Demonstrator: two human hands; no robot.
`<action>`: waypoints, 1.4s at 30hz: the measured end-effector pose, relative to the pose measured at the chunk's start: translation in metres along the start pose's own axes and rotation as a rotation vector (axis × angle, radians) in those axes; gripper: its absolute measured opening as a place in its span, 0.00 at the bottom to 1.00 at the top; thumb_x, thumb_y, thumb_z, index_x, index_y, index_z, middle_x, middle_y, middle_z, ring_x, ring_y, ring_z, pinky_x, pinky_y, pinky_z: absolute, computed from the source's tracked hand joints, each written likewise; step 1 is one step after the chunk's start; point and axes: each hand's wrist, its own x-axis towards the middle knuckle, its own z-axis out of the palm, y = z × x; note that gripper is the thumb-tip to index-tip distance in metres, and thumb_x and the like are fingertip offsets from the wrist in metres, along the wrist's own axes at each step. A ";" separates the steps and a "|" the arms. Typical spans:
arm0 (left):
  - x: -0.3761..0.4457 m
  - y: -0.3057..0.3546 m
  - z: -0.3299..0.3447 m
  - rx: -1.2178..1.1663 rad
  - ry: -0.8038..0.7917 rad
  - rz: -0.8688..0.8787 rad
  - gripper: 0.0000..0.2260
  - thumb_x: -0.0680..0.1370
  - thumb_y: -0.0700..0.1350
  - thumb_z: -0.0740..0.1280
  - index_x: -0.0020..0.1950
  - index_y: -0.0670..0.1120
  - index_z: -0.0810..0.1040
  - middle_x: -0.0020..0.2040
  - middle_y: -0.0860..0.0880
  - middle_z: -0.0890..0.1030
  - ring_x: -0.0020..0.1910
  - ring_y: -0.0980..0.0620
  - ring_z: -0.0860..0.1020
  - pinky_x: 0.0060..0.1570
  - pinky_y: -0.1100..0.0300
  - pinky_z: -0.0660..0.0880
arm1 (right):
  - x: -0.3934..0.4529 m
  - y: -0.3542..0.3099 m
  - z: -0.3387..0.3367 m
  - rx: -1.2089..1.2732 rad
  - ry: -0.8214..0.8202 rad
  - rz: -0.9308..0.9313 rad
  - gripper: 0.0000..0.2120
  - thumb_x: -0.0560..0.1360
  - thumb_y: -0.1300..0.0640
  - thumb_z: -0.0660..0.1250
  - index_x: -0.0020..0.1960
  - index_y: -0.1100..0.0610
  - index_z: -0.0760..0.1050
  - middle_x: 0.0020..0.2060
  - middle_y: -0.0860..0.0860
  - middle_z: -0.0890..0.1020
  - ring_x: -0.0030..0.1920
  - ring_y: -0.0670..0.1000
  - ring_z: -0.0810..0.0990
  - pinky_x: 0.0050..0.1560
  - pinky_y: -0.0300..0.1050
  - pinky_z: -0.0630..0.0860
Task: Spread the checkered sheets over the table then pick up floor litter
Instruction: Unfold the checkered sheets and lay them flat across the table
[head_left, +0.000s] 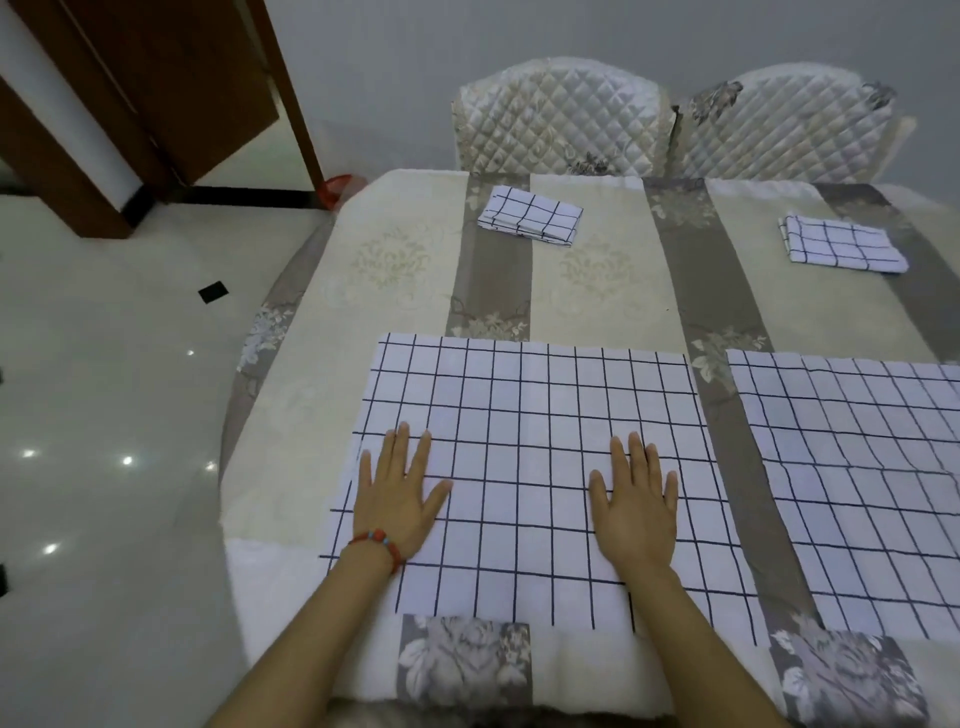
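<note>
Two checkered sheets (530, 467) spread, two folded (530, 215).

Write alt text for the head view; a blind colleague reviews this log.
Both hands, left hand and right hand, press flat on a spread checkered sheet. Another spread sheet lies beside it; two folded sheets wait near the chairs.

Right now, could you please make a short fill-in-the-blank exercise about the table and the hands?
1. Both the left hand and the right hand lie ____ on the near spread checkered sheet.
2. At the far side, ____ folded checkered sheets wait.
3. The red bracelet is on the ____ wrist.

Missing words: flat; two; left
</note>
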 end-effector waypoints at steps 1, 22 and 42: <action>-0.002 -0.005 -0.004 -0.002 -0.014 -0.037 0.35 0.70 0.69 0.31 0.73 0.52 0.34 0.74 0.50 0.33 0.74 0.51 0.35 0.73 0.49 0.35 | -0.001 0.000 -0.002 0.003 -0.012 -0.005 0.26 0.80 0.46 0.47 0.76 0.50 0.46 0.77 0.49 0.48 0.77 0.48 0.43 0.74 0.50 0.36; -0.268 -0.218 -0.069 -0.845 0.350 -0.847 0.15 0.78 0.45 0.63 0.62 0.42 0.74 0.61 0.42 0.78 0.58 0.46 0.76 0.58 0.59 0.69 | -0.139 -0.287 0.015 0.323 -0.430 -0.628 0.15 0.79 0.54 0.58 0.64 0.57 0.71 0.65 0.53 0.72 0.65 0.53 0.70 0.60 0.45 0.69; -0.397 -0.470 0.006 -1.162 0.009 -1.268 0.11 0.79 0.46 0.59 0.51 0.41 0.77 0.51 0.41 0.80 0.48 0.46 0.77 0.52 0.56 0.73 | -0.209 -0.428 0.203 0.157 -0.861 -0.097 0.13 0.78 0.58 0.60 0.55 0.67 0.76 0.52 0.64 0.80 0.54 0.64 0.77 0.59 0.56 0.72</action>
